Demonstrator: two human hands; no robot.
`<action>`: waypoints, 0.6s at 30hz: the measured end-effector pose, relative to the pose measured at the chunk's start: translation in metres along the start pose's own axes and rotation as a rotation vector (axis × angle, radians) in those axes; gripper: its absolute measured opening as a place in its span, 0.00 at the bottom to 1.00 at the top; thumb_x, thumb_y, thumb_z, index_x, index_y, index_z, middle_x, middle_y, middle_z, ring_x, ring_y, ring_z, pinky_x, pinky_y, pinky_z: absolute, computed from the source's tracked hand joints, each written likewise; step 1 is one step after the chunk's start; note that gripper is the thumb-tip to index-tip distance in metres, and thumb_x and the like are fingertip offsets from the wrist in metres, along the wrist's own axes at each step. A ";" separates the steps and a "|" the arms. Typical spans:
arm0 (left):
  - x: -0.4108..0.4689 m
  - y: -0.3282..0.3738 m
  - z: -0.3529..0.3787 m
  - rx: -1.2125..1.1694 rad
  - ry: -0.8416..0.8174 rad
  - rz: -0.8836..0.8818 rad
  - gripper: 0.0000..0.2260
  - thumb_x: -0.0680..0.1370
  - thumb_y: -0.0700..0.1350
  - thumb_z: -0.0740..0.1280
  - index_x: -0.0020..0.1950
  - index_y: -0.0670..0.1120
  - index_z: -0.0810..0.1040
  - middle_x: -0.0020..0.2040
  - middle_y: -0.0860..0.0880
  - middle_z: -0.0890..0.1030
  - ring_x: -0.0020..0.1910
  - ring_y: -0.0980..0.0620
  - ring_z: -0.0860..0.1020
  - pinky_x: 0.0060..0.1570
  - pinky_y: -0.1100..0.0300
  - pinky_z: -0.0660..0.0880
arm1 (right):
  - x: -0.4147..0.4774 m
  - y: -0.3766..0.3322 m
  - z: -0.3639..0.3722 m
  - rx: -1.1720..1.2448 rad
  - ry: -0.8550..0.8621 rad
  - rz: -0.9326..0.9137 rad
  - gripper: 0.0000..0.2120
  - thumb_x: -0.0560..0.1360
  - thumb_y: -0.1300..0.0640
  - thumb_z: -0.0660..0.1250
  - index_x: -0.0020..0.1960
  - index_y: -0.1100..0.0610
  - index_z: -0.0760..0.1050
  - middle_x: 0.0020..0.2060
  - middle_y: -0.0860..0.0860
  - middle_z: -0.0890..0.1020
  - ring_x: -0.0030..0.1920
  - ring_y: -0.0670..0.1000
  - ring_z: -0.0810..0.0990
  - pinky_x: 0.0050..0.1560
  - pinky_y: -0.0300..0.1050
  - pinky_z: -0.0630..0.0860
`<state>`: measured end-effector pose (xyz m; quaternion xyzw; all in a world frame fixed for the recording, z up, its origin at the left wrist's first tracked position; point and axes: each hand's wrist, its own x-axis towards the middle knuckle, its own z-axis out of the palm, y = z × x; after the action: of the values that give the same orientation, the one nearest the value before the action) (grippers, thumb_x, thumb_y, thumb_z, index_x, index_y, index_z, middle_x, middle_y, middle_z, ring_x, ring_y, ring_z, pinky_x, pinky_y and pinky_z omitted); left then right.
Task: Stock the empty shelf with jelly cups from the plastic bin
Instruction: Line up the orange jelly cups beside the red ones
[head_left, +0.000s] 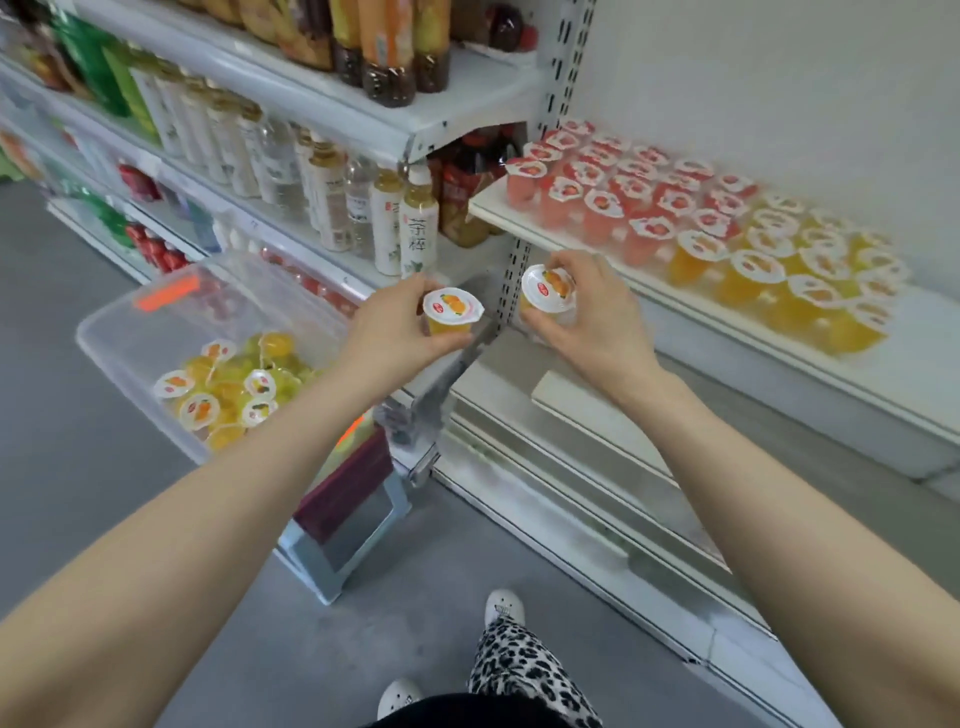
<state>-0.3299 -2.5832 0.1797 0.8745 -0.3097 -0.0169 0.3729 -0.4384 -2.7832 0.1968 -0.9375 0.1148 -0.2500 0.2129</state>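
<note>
Jelly cups (769, 270) sit in blurry rows on the shelf (909, 374), and some look orange. More lie in the plastic bin (104, 343). The left hand (395, 332) curls its fingers round one orange cup (452, 310), and the right hand (587, 317) grips a second cup (548, 291).

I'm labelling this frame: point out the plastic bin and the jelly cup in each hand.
Plastic bin (171, 327): head view, bare floor.
Jelly cup (452, 306) in left hand (395, 332): head view, lid.
Jelly cup (545, 288) in right hand (587, 322): head view, lid.

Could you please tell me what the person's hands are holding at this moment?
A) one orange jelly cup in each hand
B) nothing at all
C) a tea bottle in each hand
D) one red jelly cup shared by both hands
A: the left hand grips an orange jelly cup, and the right hand grips a second orange cup.
</note>
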 end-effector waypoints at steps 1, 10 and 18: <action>0.005 0.012 0.005 0.005 -0.014 0.045 0.22 0.68 0.58 0.75 0.57 0.53 0.76 0.49 0.57 0.79 0.47 0.55 0.77 0.43 0.57 0.71 | -0.002 0.008 -0.014 -0.020 0.034 0.007 0.21 0.71 0.47 0.72 0.60 0.53 0.72 0.53 0.50 0.77 0.53 0.51 0.75 0.50 0.44 0.69; 0.056 0.146 0.068 -0.056 -0.080 0.309 0.20 0.69 0.56 0.75 0.57 0.51 0.77 0.53 0.54 0.81 0.51 0.54 0.77 0.50 0.55 0.74 | -0.013 0.103 -0.143 -0.169 0.235 0.183 0.26 0.71 0.43 0.71 0.65 0.53 0.74 0.59 0.52 0.78 0.59 0.53 0.75 0.59 0.45 0.69; 0.098 0.265 0.149 -0.103 -0.094 0.385 0.23 0.69 0.55 0.74 0.61 0.50 0.76 0.56 0.54 0.80 0.54 0.54 0.76 0.49 0.60 0.70 | -0.028 0.217 -0.254 -0.207 0.293 0.396 0.25 0.71 0.49 0.73 0.66 0.54 0.74 0.58 0.55 0.77 0.58 0.54 0.77 0.58 0.42 0.68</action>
<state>-0.4303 -2.8735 0.2676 0.7770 -0.4871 -0.0021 0.3987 -0.6169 -3.0523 0.2853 -0.8675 0.3504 -0.3234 0.1415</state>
